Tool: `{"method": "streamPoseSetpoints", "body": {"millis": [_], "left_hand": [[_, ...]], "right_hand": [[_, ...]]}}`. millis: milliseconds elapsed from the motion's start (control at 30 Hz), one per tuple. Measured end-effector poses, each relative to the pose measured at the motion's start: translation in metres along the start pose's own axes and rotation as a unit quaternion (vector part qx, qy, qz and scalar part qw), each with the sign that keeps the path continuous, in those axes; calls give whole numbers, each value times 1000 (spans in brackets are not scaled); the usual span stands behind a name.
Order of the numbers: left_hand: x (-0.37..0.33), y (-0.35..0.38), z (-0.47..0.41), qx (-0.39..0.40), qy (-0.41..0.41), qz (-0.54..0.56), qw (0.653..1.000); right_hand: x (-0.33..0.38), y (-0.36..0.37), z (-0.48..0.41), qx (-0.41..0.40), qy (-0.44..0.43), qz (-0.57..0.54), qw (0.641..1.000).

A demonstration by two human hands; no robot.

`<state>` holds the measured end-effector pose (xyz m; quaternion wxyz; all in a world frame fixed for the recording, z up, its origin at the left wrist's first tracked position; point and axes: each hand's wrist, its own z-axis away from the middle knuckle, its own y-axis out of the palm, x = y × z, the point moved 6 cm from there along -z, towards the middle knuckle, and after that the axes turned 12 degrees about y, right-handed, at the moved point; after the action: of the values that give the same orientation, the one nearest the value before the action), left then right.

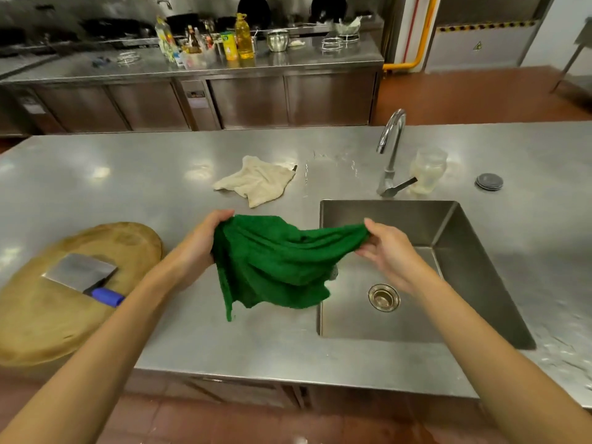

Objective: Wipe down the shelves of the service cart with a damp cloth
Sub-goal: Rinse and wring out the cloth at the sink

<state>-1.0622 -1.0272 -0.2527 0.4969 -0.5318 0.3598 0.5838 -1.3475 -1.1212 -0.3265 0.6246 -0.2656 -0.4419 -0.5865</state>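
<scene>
A green cloth (272, 264) hangs stretched between both hands above the steel counter, at the left rim of the sink. My left hand (200, 241) pinches its upper left corner. My right hand (389, 248) grips the opposite corner over the sink basin. The cloth's lower edge droops down toward the counter. No service cart is in view.
The sink (448, 225) with a drain (383, 297) lies to the right, a tap (391, 149) behind it. A beige rag (256, 182) lies on the counter beyond. A round wooden board (48, 315) with a cleaver (81, 274) sits left. A clear jar (428, 169) stands by the tap.
</scene>
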Motion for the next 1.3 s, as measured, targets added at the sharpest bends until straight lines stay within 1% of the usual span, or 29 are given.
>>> {"method": "streamPoseSetpoints", "body": {"millis": [33, 100, 233, 267, 333, 400, 433, 500, 533, 633, 767, 867, 967, 1100, 1200, 1233, 1300], "left_hand": [[-1, -10, -5, -15, 7, -4, 1000], [-7, -28, -15, -43, 28, -19, 999], [-13, -56, -24, -52, 54, -42, 996], [-13, -60, -25, -46, 61, -32, 997], [-11, -61, -25, -22, 61, 32, 997], [-4, -66, -30, -21, 35, 88, 995], [3, -71, -35, -36, 12, 99, 994], [15, -79, -37, -61, -52, 107, 991], [22, -82, -36, -60, -88, 104, 989], [42, -91, -39, -28, -150, 71, 986], [55, -93, -42, 33, -165, 63, 984], [57, -102, -53, 45, -123, 43, 990], [53, -114, -66, 32, -78, 27, 996], [23, -117, -75, 25, 11, 9, 1000], [-7, -127, -79, -29, 108, -36, 993], [-13, -132, -79, -48, 131, -39, 989], [-13, -139, -75, -63, 157, -51, 984]], "right_hand": [[7, 3, 2, 4, -7, -27, 1000], [21, 8, 7, -18, -27, -52, 998], [33, 22, 20, -58, -48, -80, 994], [33, 26, 23, -66, -55, -86, 993], [33, 35, 27, -66, -62, -125, 988], [34, 45, 33, -49, -69, -159, 984], [35, 51, 36, -34, -71, -166, 983], [38, 62, 42, -22, -82, -148, 985], [39, 66, 45, -30, -94, -120, 988], [45, 72, 52, -70, -130, -40, 988], [51, 78, 56, -46, -148, -76, 985], [54, 79, 57, -51, -146, -62, 986], [57, 76, 49, -100, -127, -38, 986], [69, 86, 37, -122, -129, -11, 984], [80, 99, 35, -137, -145, 15, 980], [82, 101, 36, -145, -153, 23, 977], [78, 101, 39, -158, -160, 44, 973]]}}
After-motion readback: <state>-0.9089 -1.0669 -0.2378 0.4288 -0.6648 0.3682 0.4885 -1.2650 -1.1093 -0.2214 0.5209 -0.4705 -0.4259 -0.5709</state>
